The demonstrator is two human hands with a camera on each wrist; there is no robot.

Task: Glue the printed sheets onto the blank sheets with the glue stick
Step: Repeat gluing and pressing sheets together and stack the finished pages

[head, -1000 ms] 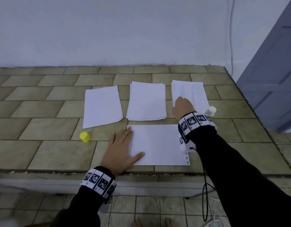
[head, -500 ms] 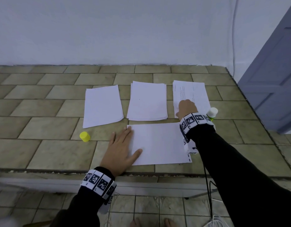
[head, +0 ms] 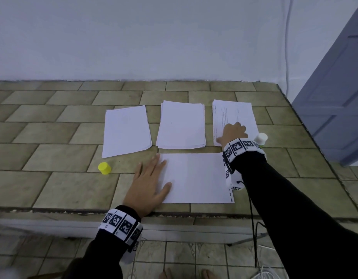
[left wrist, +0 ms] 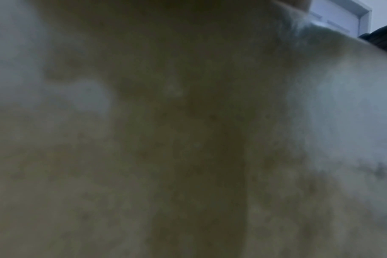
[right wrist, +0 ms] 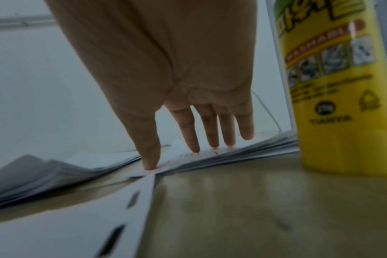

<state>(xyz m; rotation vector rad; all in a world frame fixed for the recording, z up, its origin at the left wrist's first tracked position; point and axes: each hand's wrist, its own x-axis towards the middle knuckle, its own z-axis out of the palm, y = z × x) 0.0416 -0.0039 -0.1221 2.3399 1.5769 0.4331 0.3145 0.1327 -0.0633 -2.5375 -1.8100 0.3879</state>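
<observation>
Printed sheets (head: 234, 117): one stack, far right of the tiled counter (head: 53, 188), text side up; the top sheet is the one now wanted; right hand (head: 233, 133) laid on the stack's near corner, fingers (right wrist: 193, 137) straight and slightly spread, tips pressing the top sheet, thumb on the near corner, nothing gripped; step in hand, by my judgement: fetching a printed sheet for the single sheet waiting in front.
Next move calls for parting only the top sheet from those below, a slide or a pinch at the corner, then carrying it over.
Single sheet (head: 196, 178): one, lying crosswise at the near edge, dashed marks along its right margin; left hand (head: 149, 186) flat on its left end, fingers extended, pinning it; whether glue is on it I cannot tell.
Blank-looking stacks: two, middle (head: 181, 125) and left (head: 125, 131).
Glue stick (right wrist: 334, 87): one, yellow, upright, uncapped, just right of the printed stack.
Yellow cap (head: 104, 168): one, apart, left of the left hand.
Left wrist view: blurred, nothing legible.
</observation>
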